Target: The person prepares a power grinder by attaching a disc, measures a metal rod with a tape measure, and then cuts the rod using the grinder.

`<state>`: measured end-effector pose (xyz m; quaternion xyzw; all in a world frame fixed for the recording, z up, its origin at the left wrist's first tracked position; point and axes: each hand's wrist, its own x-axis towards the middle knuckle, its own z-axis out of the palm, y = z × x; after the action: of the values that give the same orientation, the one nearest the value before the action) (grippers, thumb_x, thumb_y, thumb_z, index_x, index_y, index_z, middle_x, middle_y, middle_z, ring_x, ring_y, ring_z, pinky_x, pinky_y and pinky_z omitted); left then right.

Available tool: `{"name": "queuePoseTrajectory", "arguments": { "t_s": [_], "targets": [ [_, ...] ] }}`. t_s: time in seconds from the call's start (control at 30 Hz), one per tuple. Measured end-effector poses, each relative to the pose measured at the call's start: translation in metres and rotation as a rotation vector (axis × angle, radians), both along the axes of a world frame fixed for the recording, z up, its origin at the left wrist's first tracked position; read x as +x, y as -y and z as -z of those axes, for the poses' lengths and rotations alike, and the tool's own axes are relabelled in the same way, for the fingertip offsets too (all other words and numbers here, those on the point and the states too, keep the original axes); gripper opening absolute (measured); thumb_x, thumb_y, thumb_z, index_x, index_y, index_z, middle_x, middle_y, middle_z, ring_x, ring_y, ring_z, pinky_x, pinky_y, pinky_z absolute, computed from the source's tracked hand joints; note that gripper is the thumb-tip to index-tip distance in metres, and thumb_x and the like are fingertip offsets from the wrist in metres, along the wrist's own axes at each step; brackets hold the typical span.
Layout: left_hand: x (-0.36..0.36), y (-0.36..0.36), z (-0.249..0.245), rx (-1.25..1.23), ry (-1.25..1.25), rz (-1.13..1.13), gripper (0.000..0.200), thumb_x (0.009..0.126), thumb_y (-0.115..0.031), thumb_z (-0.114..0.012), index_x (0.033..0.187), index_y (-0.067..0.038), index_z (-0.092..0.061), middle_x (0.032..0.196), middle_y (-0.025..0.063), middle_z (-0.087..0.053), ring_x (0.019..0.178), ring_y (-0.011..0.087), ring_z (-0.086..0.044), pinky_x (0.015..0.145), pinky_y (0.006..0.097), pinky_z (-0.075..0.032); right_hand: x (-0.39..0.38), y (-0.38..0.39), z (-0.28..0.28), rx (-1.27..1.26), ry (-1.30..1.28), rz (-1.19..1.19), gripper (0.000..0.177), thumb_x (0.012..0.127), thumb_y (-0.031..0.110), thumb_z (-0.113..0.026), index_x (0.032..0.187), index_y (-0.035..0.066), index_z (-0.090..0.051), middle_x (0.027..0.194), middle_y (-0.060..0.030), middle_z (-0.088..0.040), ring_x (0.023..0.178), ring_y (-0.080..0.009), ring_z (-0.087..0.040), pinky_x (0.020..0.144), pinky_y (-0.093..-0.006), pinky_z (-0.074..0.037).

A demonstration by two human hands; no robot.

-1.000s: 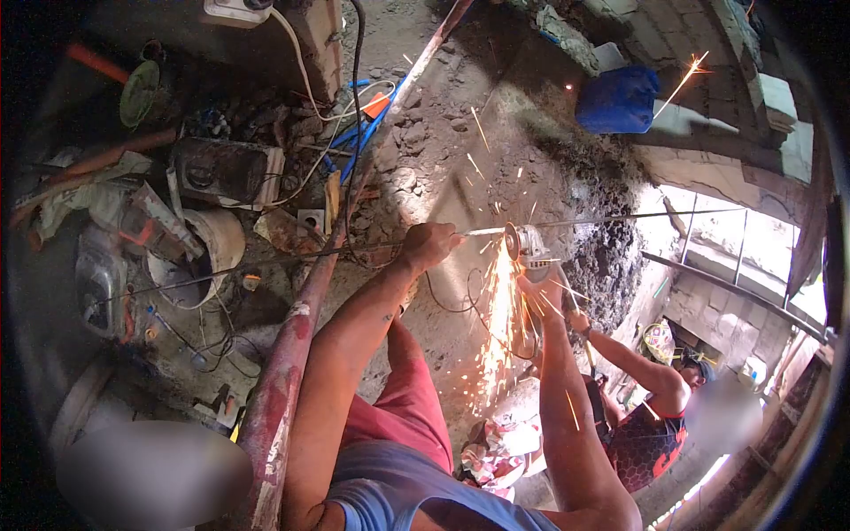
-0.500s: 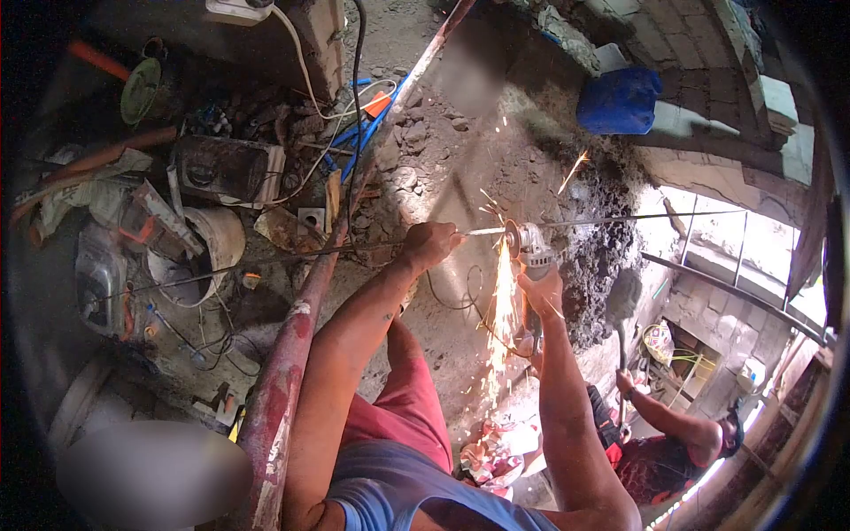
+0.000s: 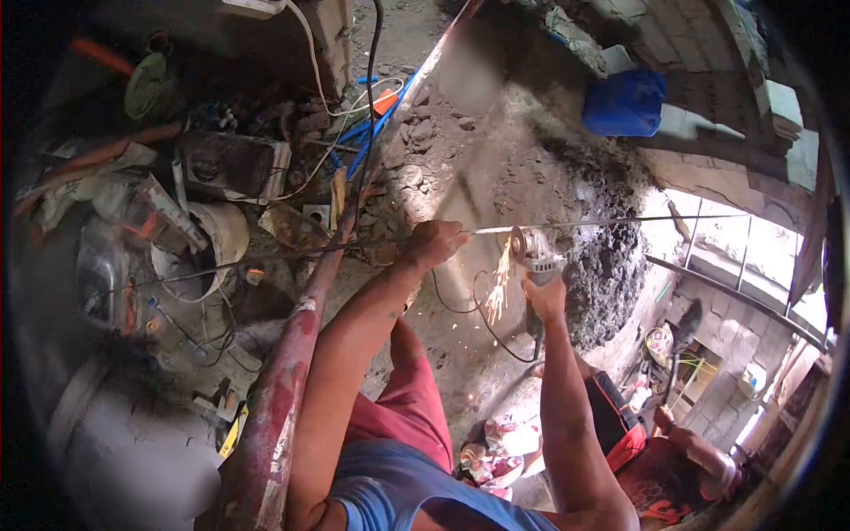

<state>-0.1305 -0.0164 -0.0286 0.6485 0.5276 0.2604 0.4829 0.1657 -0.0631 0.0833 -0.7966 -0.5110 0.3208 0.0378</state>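
My left hand (image 3: 438, 243) is closed around a long thin steel bar (image 3: 493, 230) that crosses the view from left to right. In my right hand (image 3: 544, 295) is an angle grinder (image 3: 537, 257), gripped by its body. Its cutting disc (image 3: 517, 244) sits just under the bar, a short way right of my left fist. A thin stream of orange sparks (image 3: 500, 288) drops below the disc. The grinder's black cord (image 3: 502, 343) loops down from its rear end. To the left, the bar passes over a red-and-white painted pipe (image 3: 301, 341).
At lower right a co-worker (image 3: 673, 469) holds a shovel (image 3: 687, 327). A blue container (image 3: 624, 103) stands at upper right beside the block wall. Buckets, a metal basin (image 3: 104, 279) and scrap crowd the left. Rubble (image 3: 421, 137) and blue pipes (image 3: 365, 146) lie ahead.
The spark stream has shrunk, and the grinder's disc has dropped slightly away from the bar. My left hand stays put on the bar. The co-worker and shovel have shifted to the right.
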Motion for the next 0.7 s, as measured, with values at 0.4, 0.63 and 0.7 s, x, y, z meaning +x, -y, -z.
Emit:
{"name": "queuePoseTrajectory", "arguments": {
  "t_s": [0.4,0.63,0.7],
  "targets": [
    [0.006,0.003,0.007,0.086,-0.036,-0.027,0.037,0.09,-0.04,-0.069,0.082,-0.005,-0.063,0.074,0.0196,-0.065,0.072,0.0406,-0.067,0.064,0.0511,-0.05,-0.003,0.038,-0.02,0.044,-0.027,0.288,0.066,0.07,0.03,-0.08,0.122,-0.004,-0.057,0.107,-0.0186,-0.07,0.095,-0.0294,-0.067,0.088,-0.0393,-0.052],
    [0.01,0.003,0.012,-0.035,-0.022,-0.052,0.032,0.089,-0.039,-0.07,0.087,-0.008,-0.062,0.077,0.0173,-0.066,0.076,0.0399,-0.067,0.066,0.0493,-0.051,0.0,0.042,-0.022,0.091,-0.072,0.326,0.062,0.07,0.028,-0.079,0.119,-0.004,-0.058,0.103,-0.0157,-0.07,0.092,-0.0255,-0.066,0.085,-0.0377,-0.052],
    [0.01,0.003,0.013,0.006,-0.005,-0.045,0.032,0.089,-0.039,-0.069,0.087,-0.008,-0.062,0.077,0.0171,-0.065,0.076,0.0398,-0.066,0.066,0.0491,-0.051,-0.005,0.033,-0.032,0.103,-0.044,0.312,0.062,0.07,0.028,-0.079,0.118,-0.004,-0.058,0.103,-0.0157,-0.07,0.092,-0.0254,-0.066,0.084,-0.0376,-0.052]
  ]
}}
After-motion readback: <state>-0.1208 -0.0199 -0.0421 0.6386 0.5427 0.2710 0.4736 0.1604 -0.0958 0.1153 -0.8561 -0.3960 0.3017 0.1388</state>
